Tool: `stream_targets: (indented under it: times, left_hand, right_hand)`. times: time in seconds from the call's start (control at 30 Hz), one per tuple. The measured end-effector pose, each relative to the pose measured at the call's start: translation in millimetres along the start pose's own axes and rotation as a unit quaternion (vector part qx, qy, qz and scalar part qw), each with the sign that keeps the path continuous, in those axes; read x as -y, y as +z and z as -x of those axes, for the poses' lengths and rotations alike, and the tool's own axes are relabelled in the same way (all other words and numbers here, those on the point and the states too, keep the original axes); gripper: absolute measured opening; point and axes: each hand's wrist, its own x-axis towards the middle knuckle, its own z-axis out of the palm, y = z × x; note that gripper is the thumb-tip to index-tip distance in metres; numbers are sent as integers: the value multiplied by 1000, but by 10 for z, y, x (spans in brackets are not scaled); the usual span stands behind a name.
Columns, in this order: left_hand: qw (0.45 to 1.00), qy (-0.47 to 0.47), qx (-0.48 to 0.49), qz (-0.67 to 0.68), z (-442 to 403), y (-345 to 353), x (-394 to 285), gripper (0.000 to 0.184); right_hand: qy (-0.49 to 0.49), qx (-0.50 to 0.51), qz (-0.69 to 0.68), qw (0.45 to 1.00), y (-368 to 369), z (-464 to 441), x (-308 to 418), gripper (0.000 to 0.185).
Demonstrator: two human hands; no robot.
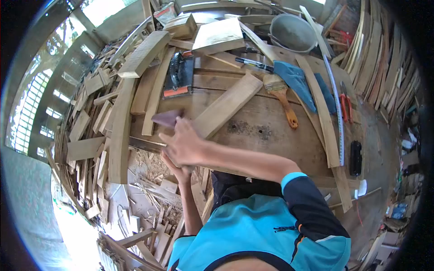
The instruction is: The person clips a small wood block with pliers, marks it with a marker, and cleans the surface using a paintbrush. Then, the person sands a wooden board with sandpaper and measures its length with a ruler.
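My right hand (181, 143) is closed on a piece of sandpaper (168, 118), a dark purple-brown folded sheet slightly smeared by motion. It sits over the near end of a flat wooden board (229, 105), which slants across the workbench (289, 140). Just below, my left hand (174, 168) is wrapped at that same end, past the bench edge; its fingers are partly covered by my right hand. Beyond the hands lies a sanding block with a black handle (175, 74).
Right of the board are a paintbrush (282, 98), a marker (254, 64), blue cloth (296, 81), a long ruler (335, 108) and red-handled pliers (346, 107). A grey bowl (294, 32) stands at the back. Wood offcuts (86, 149) pile up on the left.
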Motion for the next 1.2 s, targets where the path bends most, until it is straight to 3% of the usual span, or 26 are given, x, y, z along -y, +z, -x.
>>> stream_targets:
  times: [0.03,0.07,0.17,0.2,0.23,0.33,0.37,0.43,0.5,0.53,0.6,0.67,0.7,0.73,0.83,1.03,1.07,1.13,1.17,1.2]
  left_hand:
    - [994,-61,-29,85,-9,12,-17,97]
    - [998,-58,-26,26,-28,-21,58,100]
    - [993,-84,-82,24,-16,-59,186,99]
    - [994,89,11,-56,-69,-117,163,98]
    - [995,87,10,-54,-68,-93,143,98]
    - [986,107,-12,-127,-62,-78,94,99]
    - [986,104,-21,-132,-37,-68,128,99]
    - [983,113,-44,-135,-22,-42,219,97]
    - [969,160,-32,-186,-81,-17,80,94]
    - [981,142,-26,-130,-89,7,29,93]
    - [990,122,-15,-71,-90,31,35,92]
    - [987,124,-25,-96,-81,-2,108,93]
    - [988,125,-17,-95,-75,8,113,93]
    - [993,99,-18,-65,-62,7,114,95]
    - [996,80,-32,-29,7,-125,310,100]
    - [996,-22,-51,76,139,-58,216,107]
    - [996,-24,-51,73,131,-82,185,107]
    - [997,51,-21,-49,15,-95,91,103]
    - [990,89,-12,-112,-48,-106,57,101]
    - [988,86,-35,-121,-22,-82,31,95]
  right_hand:
    - [-15,-115,80,990,368,15,97,42]
    - [-11,-117,75,990,373,36,103,42]
    - [-44,-138,62,988,226,180,-17,43]
    - [-41,-84,47,994,71,209,-143,42]
    - [-40,-31,33,998,-121,216,-290,41]
    - [149,64,85,983,-677,206,-879,40]
    - [148,77,167,972,-894,263,-1059,42]
    - [218,-29,180,959,-696,326,-1812,46]
    - [239,-29,185,953,-752,300,-1747,47]
    - [272,-30,190,943,-777,328,-1689,49]
    - [258,-11,215,942,-683,250,-1366,49]
    - [155,16,148,977,-588,151,-900,46]
    - [116,92,101,984,-622,64,-593,46]
    - [27,26,144,989,-308,49,-452,47]
    - [-95,18,-34,995,137,-48,178,51]
    - [-121,44,-10,992,156,-142,111,48]
    - [-85,59,11,995,4,-99,-8,48]
    - [-48,35,60,996,-270,22,-353,44]
    - [32,141,21,989,-643,3,-472,39]
    - [40,103,138,984,-708,97,-614,37]
